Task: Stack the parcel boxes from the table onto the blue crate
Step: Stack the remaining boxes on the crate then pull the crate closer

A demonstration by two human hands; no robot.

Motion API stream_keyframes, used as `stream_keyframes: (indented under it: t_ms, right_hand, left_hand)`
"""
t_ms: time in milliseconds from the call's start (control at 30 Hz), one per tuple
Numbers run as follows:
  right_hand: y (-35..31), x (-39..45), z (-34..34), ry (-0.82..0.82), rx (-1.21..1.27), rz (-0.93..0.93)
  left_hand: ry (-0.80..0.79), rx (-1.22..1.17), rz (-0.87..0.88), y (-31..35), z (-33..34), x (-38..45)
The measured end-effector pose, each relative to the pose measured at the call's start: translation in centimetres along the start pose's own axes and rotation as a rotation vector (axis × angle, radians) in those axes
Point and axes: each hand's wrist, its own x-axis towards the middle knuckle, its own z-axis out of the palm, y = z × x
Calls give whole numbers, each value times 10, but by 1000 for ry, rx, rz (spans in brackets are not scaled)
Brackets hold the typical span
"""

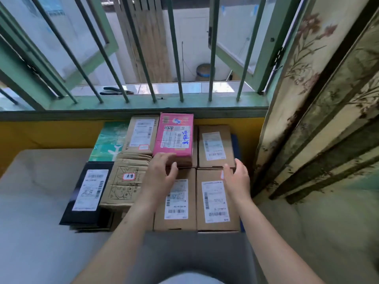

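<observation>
A pink parcel box (176,134) lies on top of a layer of packed parcels under the window. My left hand (161,171) hovers at its near edge, fingers spread and relaxed, holding nothing. My right hand (238,177) is open above the seam between two brown boxes, the far one (215,146) and the near one (215,199). Another brown box (176,203) lies under my left wrist. A crumpled brown box (127,181), a black parcel (88,191), a green parcel (110,140) and a far brown box (141,134) fill the left side. Only a blue sliver of the crate (235,144) shows.
A grey table (37,201) stretches to the left and toward me. A barred green window frame (133,103) stands behind the parcels, with pliers (114,91) on the sill. A folding screen (320,109) leans close on the right. The wall below the sill is yellow.
</observation>
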Motion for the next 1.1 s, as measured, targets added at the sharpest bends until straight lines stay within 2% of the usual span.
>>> stream_keyframes:
  t_ms: [67, 167, 267, 400, 533, 633, 733, 833, 933, 1000, 1100]
  right_hand:
    - [21, -4, -17, -18, 10, 130]
    - [48, -10, -31, -74, -15, 208]
    - [60, -17, -32, -121, 35, 288]
    - [63, -23, -18, -183, 18, 303]
    - [58, -31, -3, -212, -74, 224]
    - [58, -43, 3, -153, -118, 194]
    - [63, -58, 5, -99, -174, 246]
    - [69, -76, 9, -38, -195, 357]
    - [71, -98, 13, -17, -168, 501]
    - [71, -107, 16, 1, -87, 555]
    - [80, -103, 23, 52, 84, 584]
  left_hand:
    - [-14, 57, 117, 1, 9, -15]
    - [135, 58, 66, -11, -10, -21]
    - [253, 103, -145, -47, -49, -18]
    - [207, 189, -483, -102, -86, -23]
    - [182, 176, -628, -142, -112, -42]
    - [134, 124, -848, -179, -133, -57]
    - [105, -1, -1014, -212, -151, -68]
    - [4, -155, -1082, -232, -161, -76]
    - [-252, -370, -1170, -236, -168, -91]
    - [-394, -532, -1166, -239, -167, -100]
    - [-360, -685, -1095, -240, -157, -107]
